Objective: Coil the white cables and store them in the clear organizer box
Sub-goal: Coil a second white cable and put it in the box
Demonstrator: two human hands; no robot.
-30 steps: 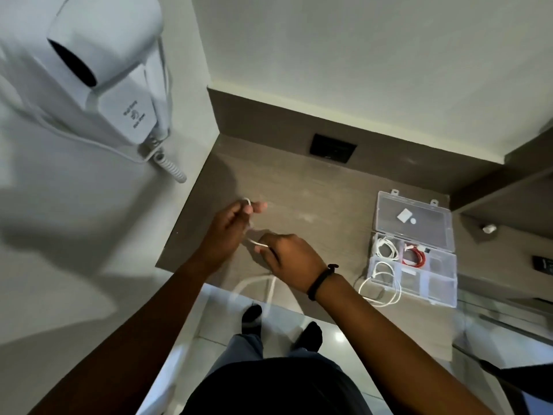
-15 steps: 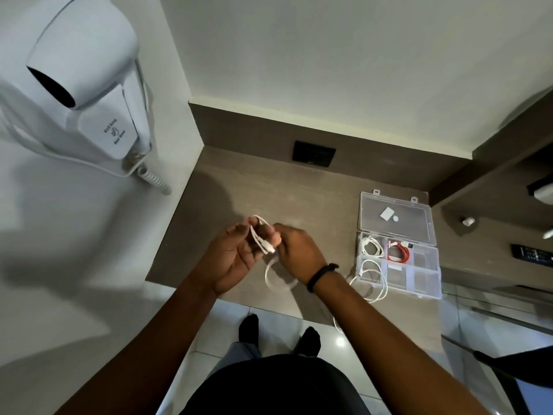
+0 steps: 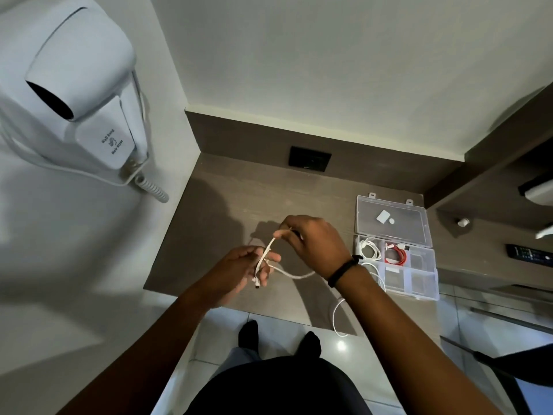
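Two hands are working one white cable [image 3: 294,275] above the brown counter [image 3: 227,205]. The left hand [image 3: 239,269] is gripping several turns of it between thumb and fingers, with a plug end hanging just below the fingertips. The right hand [image 3: 317,241] is pinching a strand higher up, and that strand is running taut and slanted down to the left hand. From the left hand a slack length is sagging rightward under the right wrist, which is wearing a dark band [image 3: 344,269], and a further loop is showing past the counter's front edge.

To the right, the clear box [image 3: 419,283] is lying open on the counter, its lid [image 3: 401,235] folded back flat. A coiled white cable [image 3: 369,250] is sitting in its near-left compartment, a red cable [image 3: 396,255] in the one beside it. More white cable is trailing beside the box's left wall. A white dryer [image 3: 77,94] is hanging on the left wall, and a black socket [image 3: 309,158] is sitting in the back panel.
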